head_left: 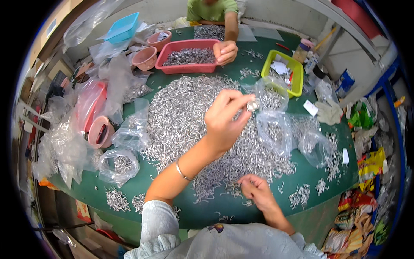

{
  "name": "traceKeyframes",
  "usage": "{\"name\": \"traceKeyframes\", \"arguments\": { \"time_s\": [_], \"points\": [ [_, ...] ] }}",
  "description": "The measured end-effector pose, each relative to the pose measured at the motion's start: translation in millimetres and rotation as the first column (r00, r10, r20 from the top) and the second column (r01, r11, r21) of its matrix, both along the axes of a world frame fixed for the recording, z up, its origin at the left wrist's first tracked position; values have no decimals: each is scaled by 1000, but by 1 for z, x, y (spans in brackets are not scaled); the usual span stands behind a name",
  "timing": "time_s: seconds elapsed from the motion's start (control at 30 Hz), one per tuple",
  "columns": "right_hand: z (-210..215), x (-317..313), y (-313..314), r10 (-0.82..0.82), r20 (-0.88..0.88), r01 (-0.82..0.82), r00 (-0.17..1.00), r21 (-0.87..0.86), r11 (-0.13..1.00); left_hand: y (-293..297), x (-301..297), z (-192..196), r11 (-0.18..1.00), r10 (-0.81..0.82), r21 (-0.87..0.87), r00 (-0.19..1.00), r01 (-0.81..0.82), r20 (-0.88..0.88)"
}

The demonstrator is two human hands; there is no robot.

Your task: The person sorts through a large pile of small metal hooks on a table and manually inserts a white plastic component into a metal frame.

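Observation:
A big heap of small curved silver metal pieces (185, 116) covers the middle of the green table (172, 211). My left hand (224, 118) is raised over the heap, its fingertips pinched on a few metal pieces at the mouth of a clear plastic bag (271, 101) that holds more of them. My right hand (255, 190) rests low on the near edge of the heap, fingers curled over loose pieces; whether it grips any I cannot tell. A second clear bag (276, 129) with pieces lies just right of the left hand.
Across the table another person's hand (225, 52) rests on a pink tray (187, 67) of metal pieces. A yellow-green basket (297, 69) stands at the right, pink bowls (144, 58) and a blue tray (123, 28) at the back left. Clear bags (118, 164) crowd the left side.

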State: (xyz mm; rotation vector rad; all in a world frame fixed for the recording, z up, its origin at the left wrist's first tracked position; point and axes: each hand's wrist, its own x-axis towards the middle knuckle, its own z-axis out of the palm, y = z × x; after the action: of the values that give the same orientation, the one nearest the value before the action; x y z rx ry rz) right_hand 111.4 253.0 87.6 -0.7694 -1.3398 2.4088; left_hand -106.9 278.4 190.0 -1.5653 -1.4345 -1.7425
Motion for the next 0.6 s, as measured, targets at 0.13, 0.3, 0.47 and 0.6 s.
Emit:
{"name": "traceKeyframes", "arguments": {
  "time_s": [0.13,0.3,0.47,0.6],
  "points": [
    [48,-2,0,-59,-190,76,980,83,994,-43,24,8,997,-82,-1,988,83,-130],
    [76,0,-3,-38,-344,88,938,130,988,-65,32,19,994,-106,-29,975,102,-196],
    [94,-4,-9,-101,-399,190,911,191,963,-71,40,14,994,-113,-24,986,111,-120],
    [103,-7,-10,-170,-426,300,888,258,918,-77,46,13,991,-132,-42,986,128,-99]
  ]
}}
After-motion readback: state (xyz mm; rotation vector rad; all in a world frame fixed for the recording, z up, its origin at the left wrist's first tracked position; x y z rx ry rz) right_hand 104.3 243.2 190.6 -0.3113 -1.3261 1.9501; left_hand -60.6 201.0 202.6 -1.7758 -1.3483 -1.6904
